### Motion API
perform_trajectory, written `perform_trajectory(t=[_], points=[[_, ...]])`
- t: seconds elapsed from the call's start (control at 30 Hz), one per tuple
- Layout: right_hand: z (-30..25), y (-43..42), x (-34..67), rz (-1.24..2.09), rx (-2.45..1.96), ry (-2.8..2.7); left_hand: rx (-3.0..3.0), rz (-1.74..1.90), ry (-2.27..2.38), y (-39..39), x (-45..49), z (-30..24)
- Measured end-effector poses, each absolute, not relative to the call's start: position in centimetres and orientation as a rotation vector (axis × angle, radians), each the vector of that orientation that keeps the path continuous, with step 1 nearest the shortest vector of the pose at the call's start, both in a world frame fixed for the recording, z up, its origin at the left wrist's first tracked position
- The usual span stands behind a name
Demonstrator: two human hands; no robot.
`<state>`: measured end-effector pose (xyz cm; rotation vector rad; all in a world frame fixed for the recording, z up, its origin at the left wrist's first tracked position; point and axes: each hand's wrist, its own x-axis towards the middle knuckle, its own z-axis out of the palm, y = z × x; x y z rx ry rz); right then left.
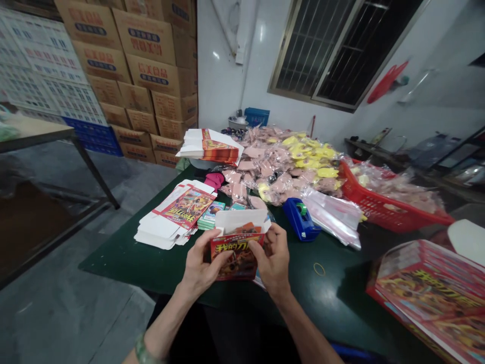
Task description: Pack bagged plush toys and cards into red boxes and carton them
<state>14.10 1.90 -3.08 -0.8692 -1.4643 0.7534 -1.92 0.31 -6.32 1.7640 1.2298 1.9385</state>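
Observation:
A small red printed carton (237, 255) with its white top flaps open is held upright above the near edge of the green table (159, 263). My left hand (200, 265) grips its left side, thumb across the front. My right hand (273, 258) closes on its right side, fingers curled at the top edge by the flap. Something orange shows inside the open top.
A stack of flat cartons (176, 212) lies left of the box, another stack (210, 146) farther back. Bagged pink and yellow items (288, 162) pile mid-table. A blue tape dispenser (301, 218), red basket (382, 207), filled red boxes (432, 293), a rubber band (319, 269).

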Motion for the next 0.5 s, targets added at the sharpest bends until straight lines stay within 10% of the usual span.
perform_trajectory(t=[0.5], points=[[-2.4,0.6,16.1,0.352,-0.875,-1.584,1.18,1.796,0.869,0.1,-0.6,-2.3]])
